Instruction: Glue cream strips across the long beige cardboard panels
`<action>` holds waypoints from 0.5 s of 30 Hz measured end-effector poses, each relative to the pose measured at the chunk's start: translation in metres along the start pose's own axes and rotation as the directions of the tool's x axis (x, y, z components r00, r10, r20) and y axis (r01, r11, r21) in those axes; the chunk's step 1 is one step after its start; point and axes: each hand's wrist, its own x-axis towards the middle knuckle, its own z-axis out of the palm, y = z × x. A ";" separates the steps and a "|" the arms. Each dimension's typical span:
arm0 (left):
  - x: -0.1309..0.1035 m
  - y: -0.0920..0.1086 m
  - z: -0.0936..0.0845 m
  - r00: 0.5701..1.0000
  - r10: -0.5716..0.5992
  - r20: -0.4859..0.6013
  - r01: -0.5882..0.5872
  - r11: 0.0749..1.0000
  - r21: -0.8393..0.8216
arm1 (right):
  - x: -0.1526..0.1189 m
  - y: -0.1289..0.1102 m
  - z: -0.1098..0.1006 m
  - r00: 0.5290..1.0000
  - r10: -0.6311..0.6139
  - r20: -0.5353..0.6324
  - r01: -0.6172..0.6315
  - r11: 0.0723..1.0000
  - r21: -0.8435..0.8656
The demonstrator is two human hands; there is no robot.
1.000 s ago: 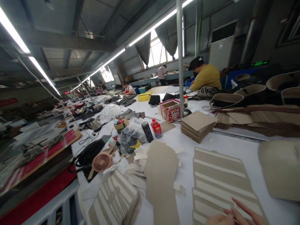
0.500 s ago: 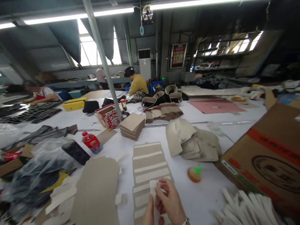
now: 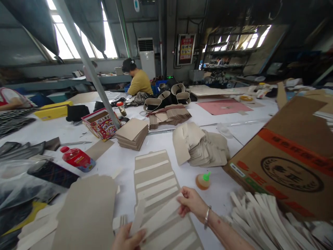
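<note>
My right hand [image 3: 193,203], with a bracelet on its wrist, pinches the far end of a pale strip [image 3: 163,217]. The strip's near end is between the thumb and fingers of my left hand [image 3: 129,238], so it stretches slantwise between both hands. A second pale strip [image 3: 138,216] sticks up from my left hand. Underneath lies a long grey-beige cardboard panel [image 3: 149,159], with several white strips lying crosswise on it. My hands are over its near half and hide part of it.
A large cardboard box [image 3: 281,166] and a heap of loose pale strips [image 3: 262,222] are at right. A green-capped bottle [image 3: 203,181] stands near the panel. Beyond are cardboard stacks [image 3: 133,133] and a pile of curved pieces [image 3: 200,146]. Larger cut sheets [image 3: 87,211] and a red bottle [image 3: 78,159] lie left.
My hands, close together before, have moved apart, and the strip is now stretched out between them. The view has shifted, so the scene sits further left and higher.
</note>
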 end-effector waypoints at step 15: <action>0.148 0.042 -0.042 0.927 0.171 -0.333 -0.076 0.957 0.280 | 0.153 -0.028 -0.024 0.951 -0.186 -0.245 -0.031 0.735 -0.677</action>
